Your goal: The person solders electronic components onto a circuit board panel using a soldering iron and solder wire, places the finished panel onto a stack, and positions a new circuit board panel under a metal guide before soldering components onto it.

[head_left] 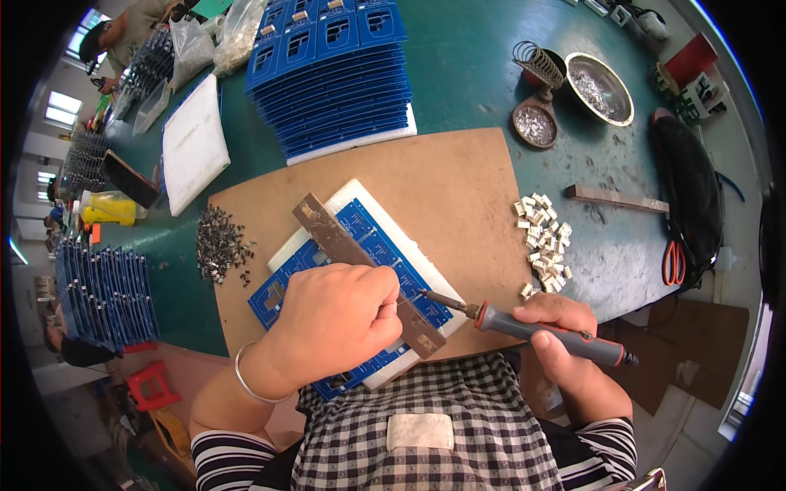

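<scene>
**Hands at the board: soldering under way**

Left hand (336, 315) is curled into a loose fist on the blue circuit board (360, 245), fingers closed on what looks like a thin strand of solder wire (407, 299); the wire is too fine for me to be sure of it. My right hand (561, 323) is wrapped tight around the soldering iron (544, 327), its tip aimed left and meeting the board just beside my left knuckles; a brown metal bar (360, 266) lies slantwise across the board, passing under my left hand. The board sits on a white slab (409, 237) on the brown mat (458, 188) at the near edge of the worktop (475, 74).

I judge this to be the joint-making step; the next move calls for a steady tip and a careful shift along the row, keeping the bar from slipping.

A heap of small white connectors (547, 241) lies near the mat's right edge; dark metal parts (219, 244) are heaped at its left edge; a stack of blue boards (336, 78) stands toward the far edge, with metal dishes (602, 88) off to the right of it.
</scene>
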Action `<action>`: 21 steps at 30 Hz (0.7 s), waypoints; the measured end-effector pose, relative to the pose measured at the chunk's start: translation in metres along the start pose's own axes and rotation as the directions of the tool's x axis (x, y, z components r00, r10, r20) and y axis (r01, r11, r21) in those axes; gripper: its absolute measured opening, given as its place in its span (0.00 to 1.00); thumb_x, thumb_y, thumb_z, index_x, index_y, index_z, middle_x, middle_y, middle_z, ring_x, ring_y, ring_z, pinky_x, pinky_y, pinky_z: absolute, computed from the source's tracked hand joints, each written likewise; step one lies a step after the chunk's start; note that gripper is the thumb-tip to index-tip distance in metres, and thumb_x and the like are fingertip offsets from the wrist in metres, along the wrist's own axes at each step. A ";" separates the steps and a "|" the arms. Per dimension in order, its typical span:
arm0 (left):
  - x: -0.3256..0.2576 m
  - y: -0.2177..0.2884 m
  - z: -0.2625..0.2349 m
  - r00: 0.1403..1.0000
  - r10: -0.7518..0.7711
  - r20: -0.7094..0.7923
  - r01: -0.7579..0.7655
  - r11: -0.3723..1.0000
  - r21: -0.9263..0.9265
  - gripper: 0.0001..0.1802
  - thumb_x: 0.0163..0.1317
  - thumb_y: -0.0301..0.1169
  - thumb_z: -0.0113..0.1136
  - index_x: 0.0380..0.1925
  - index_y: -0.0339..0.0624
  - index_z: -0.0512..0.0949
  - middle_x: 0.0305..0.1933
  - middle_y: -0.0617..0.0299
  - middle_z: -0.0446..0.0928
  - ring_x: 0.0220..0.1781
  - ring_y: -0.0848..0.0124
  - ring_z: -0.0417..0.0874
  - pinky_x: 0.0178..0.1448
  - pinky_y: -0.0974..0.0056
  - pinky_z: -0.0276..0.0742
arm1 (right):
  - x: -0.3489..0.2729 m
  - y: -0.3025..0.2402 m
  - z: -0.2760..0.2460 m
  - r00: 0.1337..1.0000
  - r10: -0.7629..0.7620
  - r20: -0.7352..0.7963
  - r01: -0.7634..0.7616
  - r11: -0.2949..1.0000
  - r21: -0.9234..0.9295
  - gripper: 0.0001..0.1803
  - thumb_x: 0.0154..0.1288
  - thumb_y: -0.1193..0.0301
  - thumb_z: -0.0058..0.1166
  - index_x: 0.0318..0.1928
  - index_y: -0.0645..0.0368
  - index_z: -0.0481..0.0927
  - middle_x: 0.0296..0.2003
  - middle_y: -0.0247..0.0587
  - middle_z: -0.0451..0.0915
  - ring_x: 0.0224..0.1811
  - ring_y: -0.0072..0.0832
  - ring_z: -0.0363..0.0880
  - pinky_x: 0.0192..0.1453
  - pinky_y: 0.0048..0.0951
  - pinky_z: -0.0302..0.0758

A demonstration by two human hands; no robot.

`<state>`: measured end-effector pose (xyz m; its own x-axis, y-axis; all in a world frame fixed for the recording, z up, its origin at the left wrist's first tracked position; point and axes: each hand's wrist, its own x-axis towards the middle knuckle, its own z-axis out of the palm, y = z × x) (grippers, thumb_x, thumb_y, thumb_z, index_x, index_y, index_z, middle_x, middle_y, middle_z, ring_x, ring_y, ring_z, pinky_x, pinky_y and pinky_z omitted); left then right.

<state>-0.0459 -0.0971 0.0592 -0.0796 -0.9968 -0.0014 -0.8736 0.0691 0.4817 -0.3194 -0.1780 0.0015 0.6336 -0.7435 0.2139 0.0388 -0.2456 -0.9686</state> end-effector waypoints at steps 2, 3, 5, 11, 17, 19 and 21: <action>0.001 0.000 0.000 0.999 -0.007 0.044 0.007 1.000 0.000 0.03 0.51 0.27 0.60 0.22 0.45 0.75 0.19 0.59 0.77 0.22 0.59 0.81 0.25 0.57 0.73 | 0.001 0.002 0.002 1.000 -0.010 -0.003 0.010 1.000 0.016 0.16 0.61 0.65 0.61 0.43 0.65 0.85 0.26 0.44 0.83 0.25 0.31 0.79 0.31 0.29 0.74; 0.002 0.000 0.000 0.999 0.003 0.040 -0.004 1.000 0.004 0.04 0.51 0.27 0.60 0.22 0.45 0.75 0.19 0.58 0.77 0.22 0.59 0.81 0.24 0.57 0.73 | 0.001 0.002 0.003 1.000 -0.019 -0.007 0.019 1.000 0.022 0.16 0.60 0.65 0.61 0.43 0.65 0.85 0.26 0.44 0.82 0.25 0.31 0.79 0.31 0.29 0.74; 0.004 -0.001 0.001 0.998 0.003 0.057 -0.004 1.000 0.011 0.04 0.51 0.27 0.60 0.21 0.45 0.74 0.18 0.58 0.76 0.22 0.59 0.80 0.24 0.56 0.72 | 0.001 0.003 0.003 1.000 -0.010 -0.003 0.010 0.999 0.037 0.16 0.60 0.66 0.61 0.43 0.65 0.86 0.25 0.43 0.82 0.25 0.31 0.79 0.31 0.29 0.74; 0.007 0.000 0.004 0.997 -0.022 0.075 0.020 0.999 0.037 0.04 0.52 0.27 0.59 0.22 0.44 0.75 0.18 0.57 0.76 0.22 0.57 0.80 0.24 0.55 0.73 | 0.001 0.006 0.002 0.999 0.024 0.021 -0.025 0.999 0.038 0.16 0.60 0.66 0.61 0.43 0.64 0.86 0.25 0.43 0.82 0.24 0.31 0.79 0.30 0.28 0.74; 0.008 0.001 0.006 0.999 -0.005 0.052 0.002 0.998 0.063 0.05 0.53 0.27 0.60 0.23 0.43 0.74 0.19 0.56 0.76 0.22 0.57 0.81 0.25 0.54 0.74 | 0.001 0.007 0.004 1.000 0.025 0.009 -0.025 0.999 0.046 0.16 0.60 0.66 0.61 0.44 0.64 0.86 0.24 0.42 0.82 0.24 0.30 0.79 0.30 0.28 0.73; 0.008 0.001 0.007 0.999 -0.003 0.052 -0.001 0.997 0.074 0.05 0.54 0.27 0.60 0.23 0.43 0.74 0.19 0.56 0.76 0.23 0.57 0.81 0.25 0.54 0.74 | 0.001 0.006 0.004 0.999 0.036 0.013 -0.036 0.998 0.041 0.16 0.60 0.65 0.61 0.44 0.63 0.86 0.24 0.42 0.82 0.24 0.29 0.79 0.30 0.27 0.73; 0.008 0.000 0.007 0.998 -0.002 0.056 -0.002 0.997 0.082 0.05 0.54 0.27 0.60 0.24 0.43 0.74 0.19 0.56 0.76 0.23 0.57 0.81 0.25 0.55 0.74 | 0.002 0.005 0.004 0.999 0.041 0.013 -0.042 0.998 0.038 0.16 0.60 0.65 0.62 0.44 0.63 0.86 0.25 0.42 0.82 0.24 0.29 0.79 0.30 0.27 0.73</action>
<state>-0.0502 -0.1051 0.0530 -0.1045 -0.9932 -0.0514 -0.9097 0.0746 0.4085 -0.3146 -0.1785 -0.0038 0.6447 -0.7448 0.1720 0.0412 -0.1908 -0.9808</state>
